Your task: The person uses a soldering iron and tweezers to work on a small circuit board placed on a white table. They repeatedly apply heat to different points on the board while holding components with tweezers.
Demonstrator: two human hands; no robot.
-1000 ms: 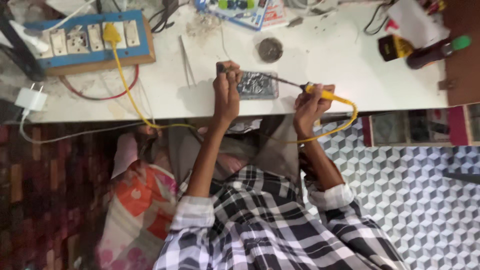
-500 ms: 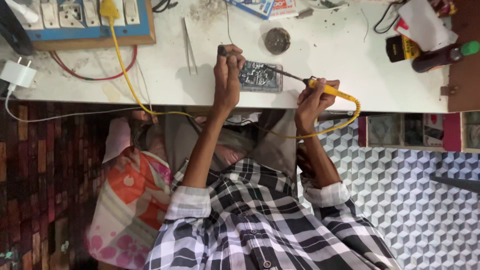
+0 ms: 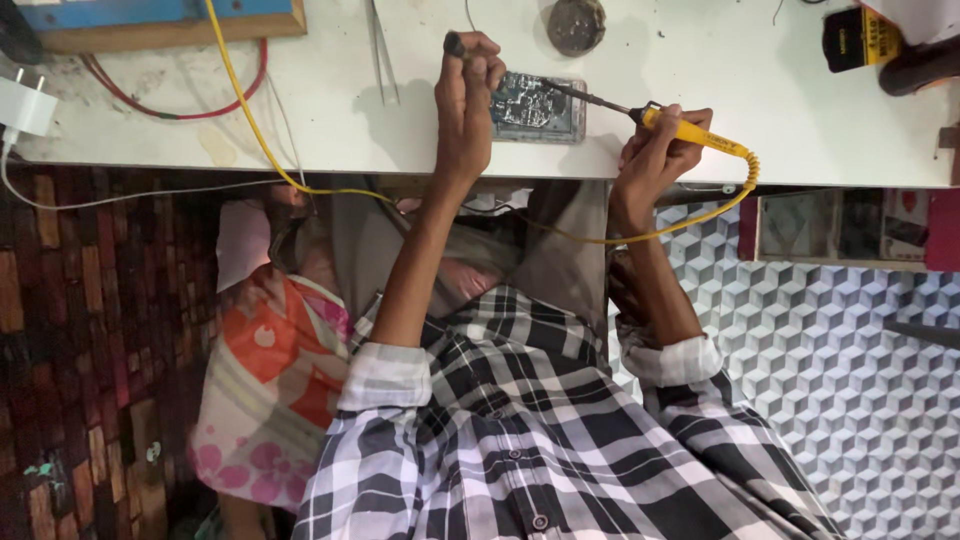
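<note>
A small opened phone with its circuit board (image 3: 535, 108) exposed lies on the white table (image 3: 700, 60). My left hand (image 3: 465, 95) rests at the board's left edge, fingers closed on a thin dark-tipped tool that points upward. My right hand (image 3: 655, 150) grips a yellow-handled soldering iron (image 3: 690, 132). Its metal tip reaches left onto the board. The iron's yellow cable (image 3: 300, 185) loops under the table edge and runs up to the left.
Tweezers (image 3: 380, 50) lie left of my left hand. A round dark tin (image 3: 575, 22) sits behind the board. A blue socket board (image 3: 150, 18), red wire (image 3: 180, 112) and white charger (image 3: 25, 105) are far left, a yellow-black device (image 3: 860, 38) far right.
The view has tilted down, so the table sits higher in the frame and more of my shirt shows. Both hands stay at the board with their tools.
</note>
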